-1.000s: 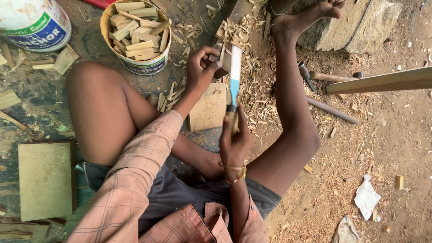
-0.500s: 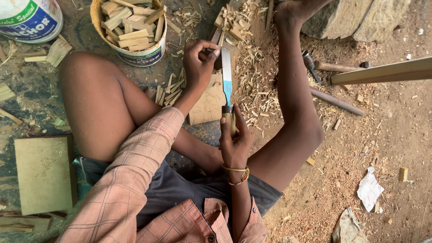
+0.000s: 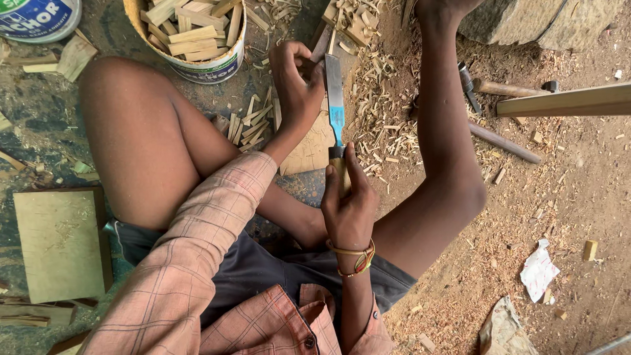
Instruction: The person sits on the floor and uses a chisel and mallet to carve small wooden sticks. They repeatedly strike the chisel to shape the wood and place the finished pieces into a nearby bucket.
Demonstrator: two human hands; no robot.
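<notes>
I sit on the ground with bare legs spread. My right hand (image 3: 348, 207), with bands at the wrist, grips the wooden handle of a wide chisel (image 3: 335, 98) whose blade has a blue band and points away from me. My left hand (image 3: 294, 82) pinches a small strip of wood (image 3: 321, 45) right beside the blade's tip. Under both lies a flat wooden block (image 3: 309, 150), with wood shavings (image 3: 384, 118) scattered to its right.
A white bucket (image 3: 204, 66) full of cut wood pieces stands at the top, a second tub (image 3: 36, 20) at top left. A square board (image 3: 56, 243) lies at left. A hammer (image 3: 468, 82), a rod (image 3: 503, 141) and a long wooden bar (image 3: 565, 102) lie at right near a stone (image 3: 539, 23).
The chisel has come a little toward me and left, its tip now beside my left hand's fingers. My left hand has kept its pinch on the wood strip.
</notes>
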